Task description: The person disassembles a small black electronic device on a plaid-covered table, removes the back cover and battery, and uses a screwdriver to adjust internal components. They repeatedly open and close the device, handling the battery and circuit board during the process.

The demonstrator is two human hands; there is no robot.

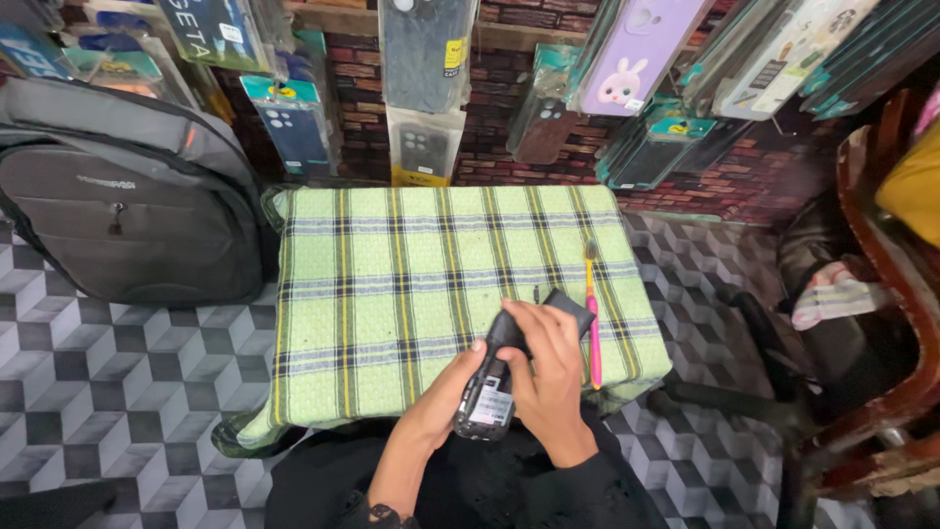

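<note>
From the head camera, looking down: the person holds a dark phone (493,377) in both hands, close to the body, over the near edge of the tabletop (411,294). The phone's long side runs from near the person's lap up and a little to the right, toward the far side of the tabletop.

The left hand (460,387) cups the phone from below and from the left, its fingers wrapped round the lower end. The right hand (546,367) lies over the phone from the right, with its fingers curled on the top part. Both hands are closed on the phone; neither one is spread flat. The right hand covers more of it, so the middle of the phone is hidden.

Just past the fingertips a flat black piece (571,309) lies on the green checked cloth (372,284). I cannot tell if it touches the phone. Just to the right of it lies a pink and yellow toothbrush (592,313), pointing away from the person, near the right edge of the cloth.

The left and far parts of the cloth have a lot of bare room. A grey backpack (127,196) sits on the floor to the left, well apart from the hands. Phone covers (426,59) hang on the brick wall behind.
</note>
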